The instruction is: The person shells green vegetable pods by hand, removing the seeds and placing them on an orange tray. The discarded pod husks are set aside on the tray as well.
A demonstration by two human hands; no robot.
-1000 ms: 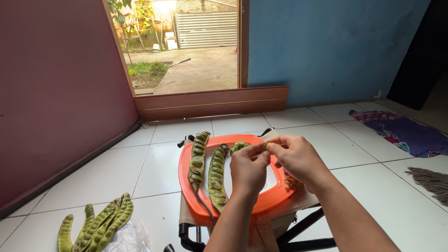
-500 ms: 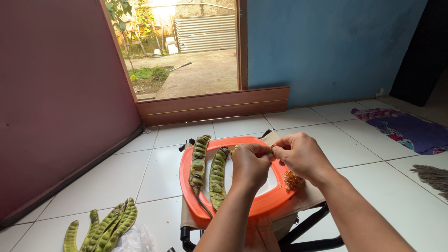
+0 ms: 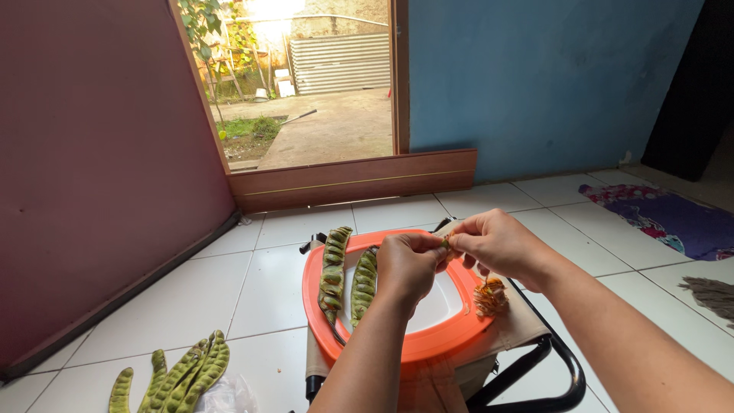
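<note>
Both hands meet above the orange tray (image 3: 428, 346): the left hand (image 3: 407, 268) and right hand (image 3: 497, 245) pinch a small green bean (image 3: 446, 242) between their fingertips, probably peeling it. Two long green pods (image 3: 348, 279) lie in the tray; more pods (image 3: 180, 373) rest on the floor

Head camera looks down and forward, close above the orange tray (image 3: 321, 306), facing the doorway (image 3: 306, 84).
</note>
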